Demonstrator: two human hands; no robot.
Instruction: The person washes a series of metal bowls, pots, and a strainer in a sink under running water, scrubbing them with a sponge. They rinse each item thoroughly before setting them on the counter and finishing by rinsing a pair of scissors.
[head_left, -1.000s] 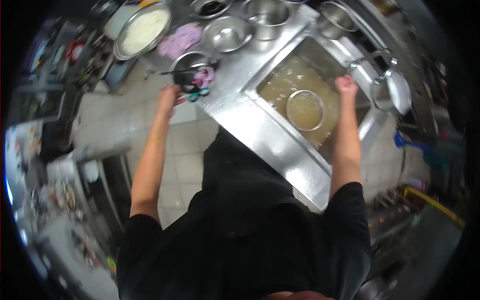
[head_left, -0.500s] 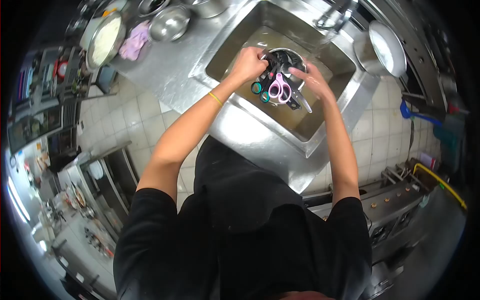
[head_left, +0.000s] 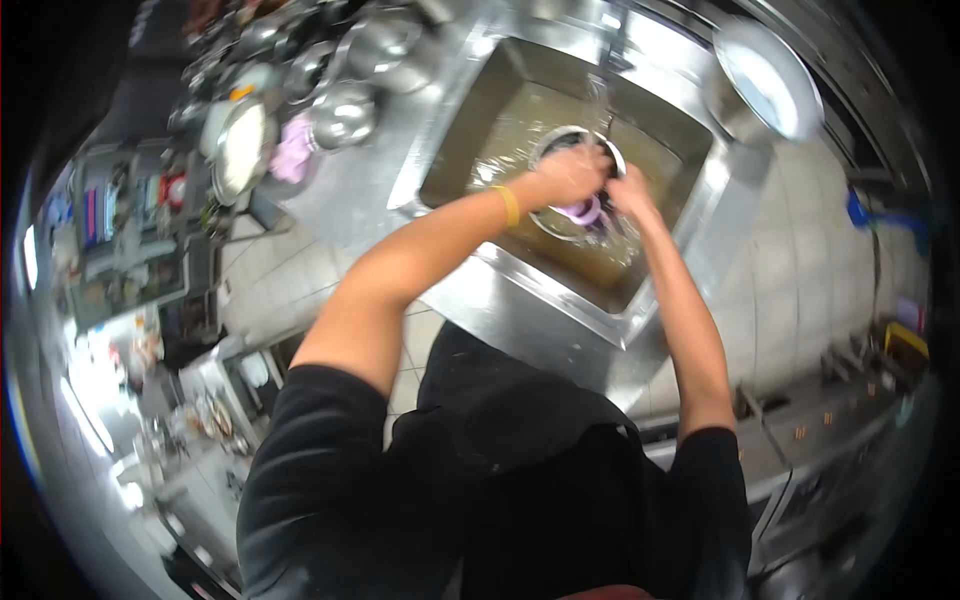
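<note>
A round metal container (head_left: 541, 146) stands in the sink (head_left: 690, 110), in shallow murky water. Purple-pink handled scissors (head_left: 585, 213) show at its near side, blurred and partly covered by my hands. My left hand (head_left: 572, 172) reaches over the container's opening, its fingers bent down and smeared by motion; what they touch is hidden. Against the container's right side, my right hand (head_left: 630, 193) has its fingers closed near something dark that is too blurred to name. Water runs from the faucet (head_left: 614, 45) just behind the container.
Left of the sink, steel bowls (head_left: 343, 115) stand on the counter (head_left: 365, 180) beside a pink cloth (head_left: 293, 148) and a wide bowl with white contents (head_left: 243, 150). A large metal pot (head_left: 735, 105) stands at the sink's right corner. The raised sink rim (head_left: 540, 285) lies nearest my body.
My left hand has moved right, over the container, and my right hand has come in close to it. The scissors, earlier fanned over the near rim, are now mostly covered. The view has shifted.
</note>
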